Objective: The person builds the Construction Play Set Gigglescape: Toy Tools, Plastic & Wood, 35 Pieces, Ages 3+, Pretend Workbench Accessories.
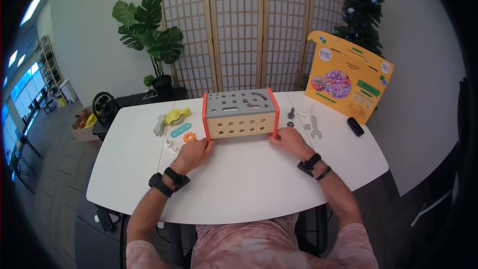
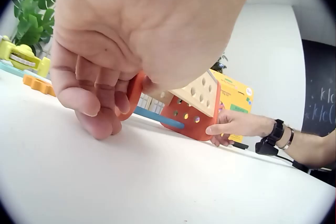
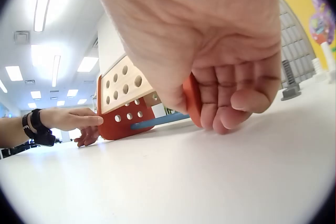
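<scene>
A toy workbench (image 1: 241, 114) with a grey slotted top, a pale wooden front full of round holes and red end panels stands on the white table. My left hand (image 1: 195, 154) pinches the lower front corner of its left red panel (image 2: 135, 95), thumb on one face and fingers on the other. At the opposite end my right hand (image 1: 291, 143) holds the right red panel (image 3: 192, 100) the same way, low by the tabletop. Between the panels a blue bar (image 3: 160, 122) runs near the table.
Left of the workbench lie a yellow toy piece (image 1: 177, 116), a teal strip (image 1: 180, 130), an orange gear (image 1: 189, 137) and small white pieces. To its right are a grey bolt (image 1: 291, 113), a grey wrench (image 1: 315, 127) and a black case (image 1: 355, 126). A yellow box (image 1: 346, 77) stands behind.
</scene>
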{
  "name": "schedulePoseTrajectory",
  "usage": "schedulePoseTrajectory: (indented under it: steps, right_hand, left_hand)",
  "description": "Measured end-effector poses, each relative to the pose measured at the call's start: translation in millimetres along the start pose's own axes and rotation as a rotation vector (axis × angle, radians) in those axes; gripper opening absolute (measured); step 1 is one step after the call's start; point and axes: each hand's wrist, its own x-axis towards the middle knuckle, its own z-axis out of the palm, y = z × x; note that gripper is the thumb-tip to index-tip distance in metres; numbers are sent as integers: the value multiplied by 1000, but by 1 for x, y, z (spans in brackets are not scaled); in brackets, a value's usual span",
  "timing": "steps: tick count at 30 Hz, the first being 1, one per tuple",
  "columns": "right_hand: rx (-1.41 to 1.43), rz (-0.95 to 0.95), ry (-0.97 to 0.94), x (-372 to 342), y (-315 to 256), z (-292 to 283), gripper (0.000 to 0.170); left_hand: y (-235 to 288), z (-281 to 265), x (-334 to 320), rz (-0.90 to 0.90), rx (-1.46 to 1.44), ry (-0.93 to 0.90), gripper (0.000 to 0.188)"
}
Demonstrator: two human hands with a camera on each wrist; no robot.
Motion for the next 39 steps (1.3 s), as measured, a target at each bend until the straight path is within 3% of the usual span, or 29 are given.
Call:
schedulePoseTrajectory:
  steps: [10,12,17,21,24,27,34,37,39]
  right_hand:
    - [-90,-58,55,-20,-16,-10,27]
    - [-66,-70,119,-24,-22,-17,27]
    - [-83,-100,272,-24,-29,-32,32]
    - [-25,-79,279,-28,-35,-45,38]
    - [-10,-68,342,-28,-34,-48,42]
    - [-14,-52,364,-25,-36,-59,45]
    - [-9,-11,377,-7,-20,-70,49]
    - [-20,22,362,0,-12,-75,52]
    - [1,47,332,2,-9,-79,53]
  left_hand:
    - [9,-6,-9,35,49,75,42]
    - [15,-12,-13,84,8,260,38]
    - [30,-36,-12,102,1,369,34]
    - [34,-41,-7,150,-46,448,36]
    - [50,-61,-9,119,-191,331,39]
    - [47,-61,4,117,-55,360,44]
    - [53,-60,32,118,-177,339,52]
    - [52,-61,41,150,-85,292,35]
    - [46,-55,48,366,132,371,15]
